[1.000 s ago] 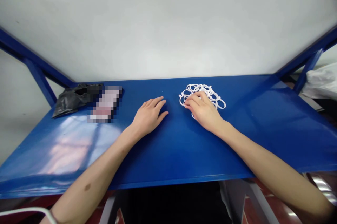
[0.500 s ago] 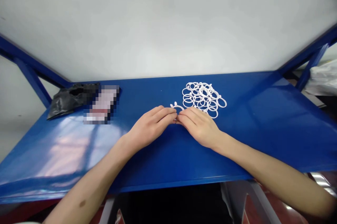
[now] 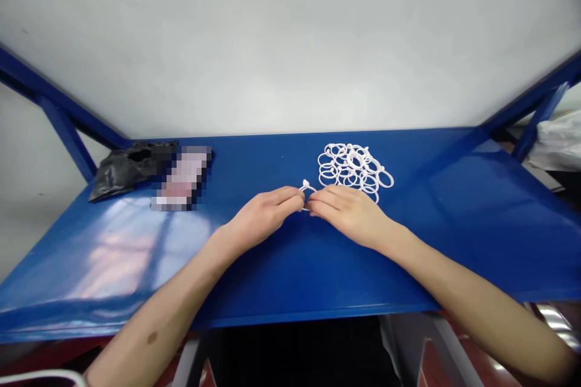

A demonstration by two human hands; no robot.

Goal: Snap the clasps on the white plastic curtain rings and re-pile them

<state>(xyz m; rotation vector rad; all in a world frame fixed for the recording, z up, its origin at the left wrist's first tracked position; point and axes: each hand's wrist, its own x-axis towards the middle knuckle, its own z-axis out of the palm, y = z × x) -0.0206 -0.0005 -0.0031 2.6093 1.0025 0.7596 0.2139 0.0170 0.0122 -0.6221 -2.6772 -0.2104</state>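
A white plastic curtain ring [image 3: 306, 185] with small knobs at its top is held between my two hands, just above the blue table. My left hand [image 3: 267, 211] pinches its left side with closed fingers. From the other side, my right hand [image 3: 342, 212] is closed on the ring's right edge. Fingers cover much of the ring; its top knobs sit together. Just beyond my right hand lies a loose pile of similar white rings [image 3: 349, 176], several of them overlapping.
A crumpled black plastic bag [image 3: 120, 172] lies at the table's far left, beside a pixelated flat object [image 3: 184, 178]. Blue frame posts rise at both ends of the blue table [image 3: 290, 278], with a pale wall [image 3: 290, 42] behind. Whitish plastic wrapping [image 3: 558, 142] shows at the right.
The ring's two knobs, apart before, now meet at the top. My hands have drawn slightly apart at the fingertips. The view has shifted a little.
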